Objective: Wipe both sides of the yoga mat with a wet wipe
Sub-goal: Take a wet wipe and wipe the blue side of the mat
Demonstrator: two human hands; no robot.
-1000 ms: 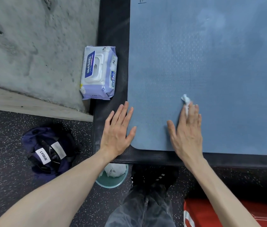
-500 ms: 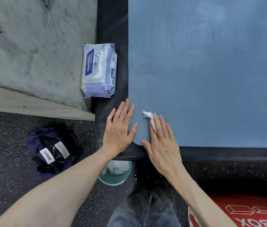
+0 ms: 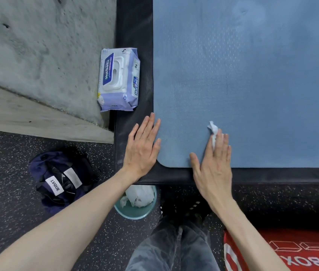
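1. While pressing the wet wipe (image 3: 213, 132) flat to the yoga mat (image 3: 252, 85), worked near its near left corner with the right hand (image 3: 213, 169): fingers straight, wipe bunched beneath them, a white tuft poking out past the fingertips.
2. Steadied the left edge with the left hand (image 3: 142, 147), spread flat and gripping nothing, partly on the mat and partly on the black worktop (image 3: 133, 36).
3. Found the mat unrolled with one face up, no corner lifted or folded.
4. Judged the job as midway at best: could not tell how much of this face was already wiped, nor whether the underside had been done; if not, needed a flip and a second pass.
5. Noted a closed pack of wipes (image 3: 118, 79) just beside the mat, and crumpled white sheets in the bin (image 3: 135, 212) on the floor, hinting at several wipes spent.
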